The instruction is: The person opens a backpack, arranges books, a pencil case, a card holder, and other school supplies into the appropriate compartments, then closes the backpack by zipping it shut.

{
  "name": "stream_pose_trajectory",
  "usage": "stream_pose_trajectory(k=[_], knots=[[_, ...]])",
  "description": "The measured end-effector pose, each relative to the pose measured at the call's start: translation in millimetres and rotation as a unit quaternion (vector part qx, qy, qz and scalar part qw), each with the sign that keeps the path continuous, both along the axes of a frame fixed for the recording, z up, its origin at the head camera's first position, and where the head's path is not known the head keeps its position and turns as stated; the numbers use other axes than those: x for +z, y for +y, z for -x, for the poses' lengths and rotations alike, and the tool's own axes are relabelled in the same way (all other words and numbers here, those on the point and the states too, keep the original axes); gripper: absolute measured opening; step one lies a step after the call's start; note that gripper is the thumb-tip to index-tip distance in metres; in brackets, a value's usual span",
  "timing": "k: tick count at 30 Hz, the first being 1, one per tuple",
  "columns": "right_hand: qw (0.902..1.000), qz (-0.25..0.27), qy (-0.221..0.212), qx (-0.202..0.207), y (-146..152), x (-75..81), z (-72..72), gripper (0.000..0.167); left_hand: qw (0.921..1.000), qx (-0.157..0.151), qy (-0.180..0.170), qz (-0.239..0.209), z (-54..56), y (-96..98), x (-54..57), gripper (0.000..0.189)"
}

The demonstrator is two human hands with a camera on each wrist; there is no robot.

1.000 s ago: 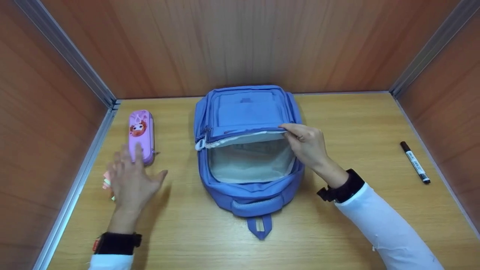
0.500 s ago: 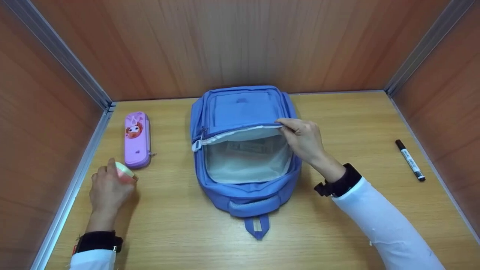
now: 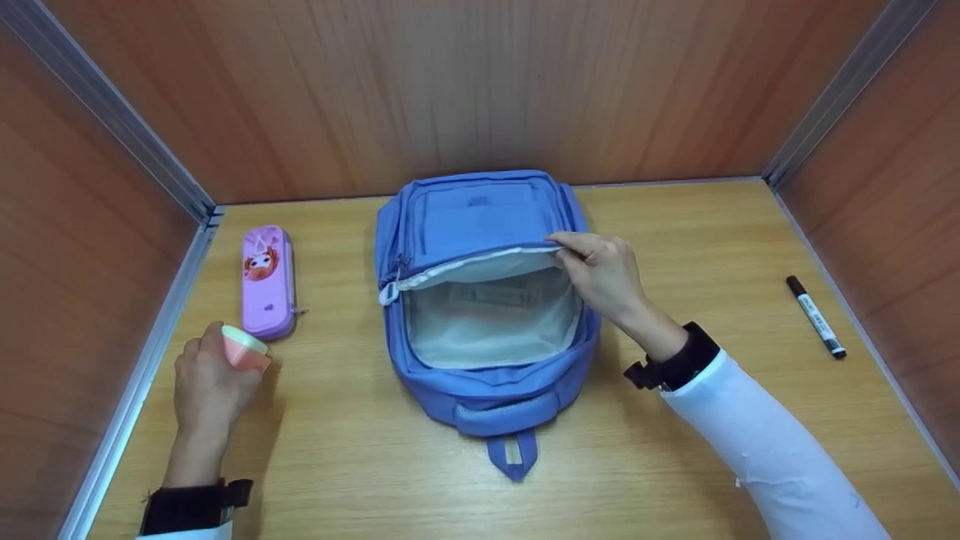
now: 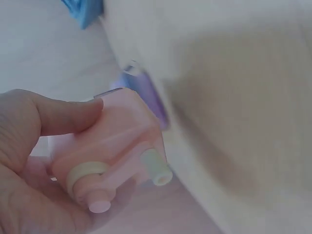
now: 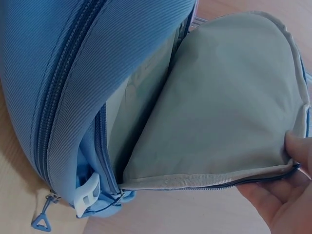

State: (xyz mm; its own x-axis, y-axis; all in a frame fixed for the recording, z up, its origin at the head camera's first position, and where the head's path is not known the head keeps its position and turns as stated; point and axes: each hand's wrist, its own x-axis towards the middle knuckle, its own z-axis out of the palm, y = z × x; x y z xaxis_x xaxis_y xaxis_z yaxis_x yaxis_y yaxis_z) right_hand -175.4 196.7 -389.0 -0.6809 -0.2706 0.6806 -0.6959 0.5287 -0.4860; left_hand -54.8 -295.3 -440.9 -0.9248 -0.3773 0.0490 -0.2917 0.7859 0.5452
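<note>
My left hand [image 3: 206, 386] grips a pink pencil sharpener [image 3: 244, 350] with a pale green edge. In the left wrist view the sharpener [image 4: 109, 129] shows a crank handle [image 4: 122, 175], and the thumb lies along its body. My right hand [image 3: 606, 281] pinches the edge of the front flap of a blue backpack [image 3: 495, 217] and holds it raised. In the right wrist view the flap's grey lining [image 5: 219, 102] faces the camera, with the thumb on the lining side. The pocket's pale inside [image 3: 487, 330] shows below the flap.
A purple pencil case [image 3: 268, 289] with a cartoon figure lies just beyond my left hand. A black-and-white marker [image 3: 816, 316] lies at the far right of the wooden table [image 3: 360, 480]. Wood-patterned panels [image 3: 450, 90] stand at the back and on both sides.
My left hand has moved from above the pencil case toward the near left and has taken hold of the pencil sharpener, lifting it. The right hand keeps holding the flap, now slightly higher.
</note>
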Motion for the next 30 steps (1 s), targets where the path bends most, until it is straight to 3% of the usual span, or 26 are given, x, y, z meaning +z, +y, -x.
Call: stream_pose_trajectory(k=[4, 7, 10, 12, 18, 22, 26, 30], knots=[[1.0000, 0.004, 0.005, -0.007, 1.3, 1.1, -2.2, 0.021, 0.9979, -0.034, 0.056, 0.001, -2.4, 28.5, 15.8, 0.086], [0.9999, 0.006, 0.005, -0.010, 1.7, 1.7, -2.4, 0.021, 0.9914, -0.071, 0.110, 0.005, -4.6, 52.9, 23.0, 0.083], [0.9999, 0.004, 0.002, -0.010, 1.2, 2.3, -1.5, 0.020, 0.9784, -0.116, 0.170, 0.020, -5.9, 76.8, 23.8, 0.083], [1.0000, 0.004, 0.000, -0.008, 0.5, 3.1, -1.5, 0.019, 0.9655, -0.150, 0.210, 0.035, -5.2, 91.9, 21.7, 0.081], [0.9999, 0.005, -0.008, -0.014, -3.4, 5.4, -0.9, 0.018, 0.9156, -0.260, 0.299, 0.071, 1.1, 131.5, 16.9, 0.078], [0.9997, 0.013, -0.014, -0.016, -6.5, 7.4, -1.3, 0.017, 0.8710, -0.335, 0.349, 0.087, 10.8, 156.1, 11.8, 0.075], [0.9996, 0.017, -0.018, -0.016, -8.1, 8.3, -1.3, 0.016, 0.8259, -0.394, 0.382, 0.130, 26.7, 183.3, 3.3, 0.068], [0.9995, 0.019, -0.015, -0.019, -8.1, 7.0, -0.8, 0.017, 0.7882, -0.436, 0.379, 0.212, 50.1, 210.8, -6.1, 0.055]])
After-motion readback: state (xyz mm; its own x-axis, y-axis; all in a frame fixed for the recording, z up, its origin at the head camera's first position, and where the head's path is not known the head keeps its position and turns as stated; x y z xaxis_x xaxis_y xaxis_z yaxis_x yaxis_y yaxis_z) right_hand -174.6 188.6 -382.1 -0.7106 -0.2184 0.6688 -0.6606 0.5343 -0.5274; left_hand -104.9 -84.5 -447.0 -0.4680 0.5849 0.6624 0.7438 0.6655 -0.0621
